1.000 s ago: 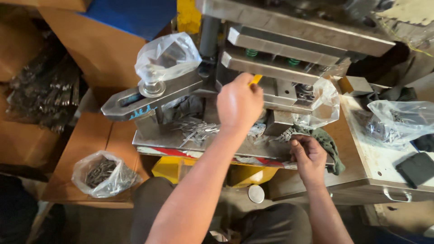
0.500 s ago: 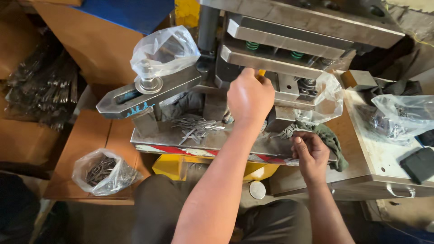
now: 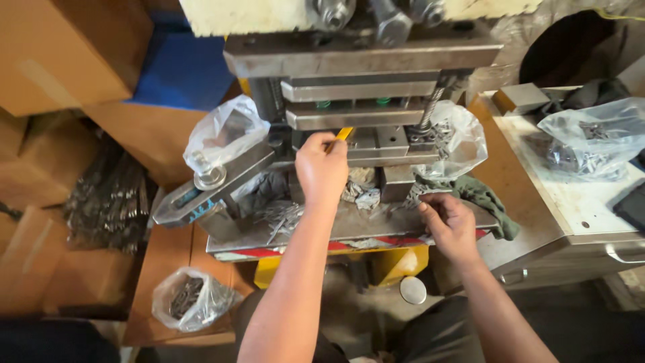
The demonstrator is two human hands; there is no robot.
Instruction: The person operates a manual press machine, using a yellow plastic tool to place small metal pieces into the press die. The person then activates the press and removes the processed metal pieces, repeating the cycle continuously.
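Observation:
My left hand (image 3: 322, 169) is closed around a thin yellow tool (image 3: 343, 133) whose tip reaches into the gap of the press die (image 3: 376, 138). My right hand (image 3: 449, 223) rests on the steel press table (image 3: 376, 225). Its fingers are curled over a small heap of metal parts (image 3: 411, 195) beside the lower die block; the fingertips are hidden, so any grip on a part is unclear. More loose metal pieces (image 3: 282, 218) lie on the table to the left of my left forearm.
A steel clamp arm with a large nut (image 3: 209, 178) juts out left of the die. Clear bags of parts sit at the left (image 3: 225, 134), right (image 3: 463, 134), far right (image 3: 591, 138) and low left (image 3: 191, 299). A green rag (image 3: 480, 195) lies by my right hand. Cardboard boxes (image 3: 60, 54) stand left.
My left hand has pushed a little further in toward the die with the yellow tool. My right hand stays on the parts heap. The view has shifted.

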